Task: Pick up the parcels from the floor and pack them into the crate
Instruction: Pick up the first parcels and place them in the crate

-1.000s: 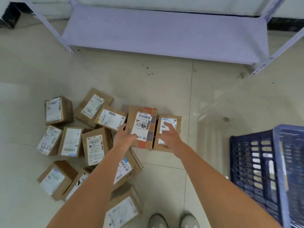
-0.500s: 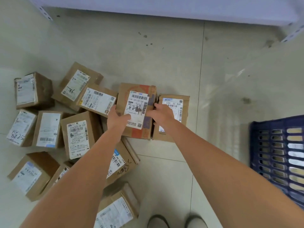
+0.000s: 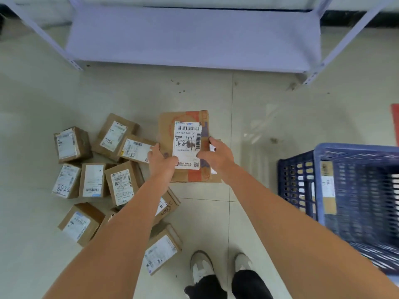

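Now both hands grip one parcel [image 3: 183, 134] by its sides, left hand [image 3: 162, 161] and right hand [image 3: 217, 155] curled round it, above the heap of parcels [image 3: 92, 180] left of the blue crate [image 3: 345, 197]

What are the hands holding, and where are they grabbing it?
Both hands hold one parcel. The left hand grips its left edge near the bottom, the right hand its right edge, thumbs on the labelled top.

Bare floor tiles [image 3: 254, 130] in the frame's centre give free passage toward the blue crate [image 3: 302, 182] at right; cardboard parcels [image 3: 92, 180] crowd the left, a shelf rack [image 3: 190, 37] blocks the top.
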Demonstrator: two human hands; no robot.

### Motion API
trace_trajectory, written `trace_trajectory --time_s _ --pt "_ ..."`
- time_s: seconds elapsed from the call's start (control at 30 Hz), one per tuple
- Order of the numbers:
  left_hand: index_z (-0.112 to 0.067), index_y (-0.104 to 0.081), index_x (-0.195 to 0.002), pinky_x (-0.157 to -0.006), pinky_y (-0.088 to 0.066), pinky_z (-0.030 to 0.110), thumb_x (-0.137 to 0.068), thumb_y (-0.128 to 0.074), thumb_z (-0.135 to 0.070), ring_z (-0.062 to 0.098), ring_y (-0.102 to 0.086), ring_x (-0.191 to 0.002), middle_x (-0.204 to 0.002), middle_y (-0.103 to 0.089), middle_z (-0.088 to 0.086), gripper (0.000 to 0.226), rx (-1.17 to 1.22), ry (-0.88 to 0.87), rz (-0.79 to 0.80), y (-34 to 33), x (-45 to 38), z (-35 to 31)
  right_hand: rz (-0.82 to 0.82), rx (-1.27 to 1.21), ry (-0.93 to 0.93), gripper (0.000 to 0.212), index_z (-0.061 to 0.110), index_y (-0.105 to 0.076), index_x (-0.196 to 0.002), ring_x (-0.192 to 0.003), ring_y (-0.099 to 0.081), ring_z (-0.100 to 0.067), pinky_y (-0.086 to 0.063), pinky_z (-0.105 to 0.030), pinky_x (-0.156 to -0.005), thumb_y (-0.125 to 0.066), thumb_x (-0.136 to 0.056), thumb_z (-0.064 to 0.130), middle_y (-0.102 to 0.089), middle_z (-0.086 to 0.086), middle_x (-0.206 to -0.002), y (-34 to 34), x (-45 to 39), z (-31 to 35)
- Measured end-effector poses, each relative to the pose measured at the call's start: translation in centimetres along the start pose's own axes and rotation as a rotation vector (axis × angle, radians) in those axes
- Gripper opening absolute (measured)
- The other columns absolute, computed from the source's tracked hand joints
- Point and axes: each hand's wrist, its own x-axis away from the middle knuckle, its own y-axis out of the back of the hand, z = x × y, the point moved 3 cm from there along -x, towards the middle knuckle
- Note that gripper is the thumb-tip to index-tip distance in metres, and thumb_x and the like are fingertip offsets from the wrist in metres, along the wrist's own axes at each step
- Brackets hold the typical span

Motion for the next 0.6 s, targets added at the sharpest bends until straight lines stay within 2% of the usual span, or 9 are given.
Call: trace_trajectory --time_s 0.07,0.13,0.17,0.23,0.33,0.37,0.43,0.5,0.6 --pt "-0.021 -0.036 -0.137 -0.073 -0.058 0.045 -0.076 -0.061 -0.001 0.026 -0.062 -0.100 -0.129 -0.051 0.009 0.069 -0.008 -0.016 0.060 -1.6 2.4 -2.2 -0.042 -0.007 0.045 0.067 0.018 -0.044 -0.136 -0.097 -0.057 -0.016 -0.054 -0.034 -0.088 -0.066 -0.075 0.005 -0.054 0.001 -0.115 2.8 1.8 1.0" --pt "-0.021 -0.037 -0.135 -0.055 -0.055 0.031 -0.077 -0.062 0.001 0.022 -0.060 -0.093 -0.128 -0.053 0.011 0.067 0.037 -0.052 0.103 -3.8 4.9 -4.7 -0.075 -0.027 0.091 0.077 0.019 -0.036 -0.142 -0.088 -0.051 -0.005 -0.050 -0.012 -0.071 -0.067 -0.074 0.002 -0.054 0.008 -0.110 5.9 3.5 1.9" --pt "-0.020 -0.037 -0.135 -0.045 -0.052 0.025 -0.076 -0.062 0.002 0.020 -0.059 -0.088 -0.127 -0.053 0.013 0.067 0.070 -0.062 0.122 -5.0 6.1 -5.8 -0.086 -0.048 0.109 0.081 0.020 -0.032 -0.144 -0.085 -0.051 0.000 -0.045 -0.005 -0.063 -0.067 -0.074 0.000 -0.055 0.012 -0.108 7.5 4.2 2.3" --pt "-0.021 -0.037 -0.136 -0.039 -0.050 0.022 -0.075 -0.063 0.001 0.023 -0.061 -0.091 -0.127 -0.051 0.014 0.070 0.108 -0.068 0.155 -7.5 8.2 -7.9 -0.101 -0.091 0.140 0.084 0.021 -0.028 -0.145 -0.087 -0.055 0.001 -0.044 -0.006 -0.059 -0.067 -0.074 -0.002 -0.056 0.016 -0.104 10.8 5.4 2.8" --pt "-0.027 -0.035 -0.137 -0.057 -0.057 0.034 -0.075 -0.063 -0.004 0.032 -0.059 -0.105 -0.129 -0.049 0.012 0.072 0.092 -0.102 0.182 -11.5 11.3 -10.6 -0.124 -0.117 0.164 0.087 0.026 -0.023 -0.146 -0.108 -0.056 -0.015 -0.047 -0.020 -0.079 -0.067 -0.075 0.001 -0.057 0.006 -0.115 16.3 7.0 3.1" --pt "-0.027 -0.033 -0.139 -0.062 -0.058 0.038 -0.075 -0.063 -0.004 0.033 -0.059 -0.106 -0.129 -0.048 0.012 0.074 0.093 -0.121 0.189 -12.9 12.2 -11.4 -0.129 -0.112 0.180 0.087 0.028 -0.024 -0.146 -0.110 -0.055 -0.016 -0.046 -0.026 -0.086 -0.068 -0.075 0.002 -0.057 0.005 -0.116 18.2 7.5 3.1" --pt "-0.030 -0.029 -0.141 -0.069 -0.058 0.049 -0.075 -0.063 -0.003 0.034 -0.060 -0.103 -0.129 -0.045 0.012 0.079 0.083 -0.142 0.200 -16.1 14.5 -12.7 -0.145 -0.135 0.206 0.085 0.031 -0.028 -0.142 -0.106 -0.057 -0.014 -0.048 -0.030 -0.088 -0.068 -0.073 0.002 -0.060 0.006 -0.112 22.0 8.3 2.5" --pt "-0.034 -0.029 -0.140 -0.063 -0.059 0.048 -0.073 -0.066 -0.003 0.032 -0.060 -0.099 -0.127 -0.041 0.008 0.083 0.061 -0.165 0.201 -19.4 16.9 -13.3 -0.163 -0.171 0.200 0.088 0.029 -0.025 -0.144 -0.109 -0.056 -0.015 -0.050 -0.035 -0.091 -0.068 -0.073 0.001 -0.058 0.001 -0.122 25.6 9.5 1.3" --pt "-0.038 -0.030 -0.139 -0.043 -0.053 0.032 -0.071 -0.067 -0.001 0.025 -0.059 -0.097 -0.123 -0.040 0.006 0.086 0.044 -0.188 0.246 -24.5 20.7 -13.6 -0.189 -0.249 0.156 0.093 0.029 -0.017 -0.148 -0.114 -0.053 -0.019 -0.048 -0.036 -0.093 -0.066 -0.075 -0.002 -0.054 -0.004 -0.131 31.3 11.1 -1.7"
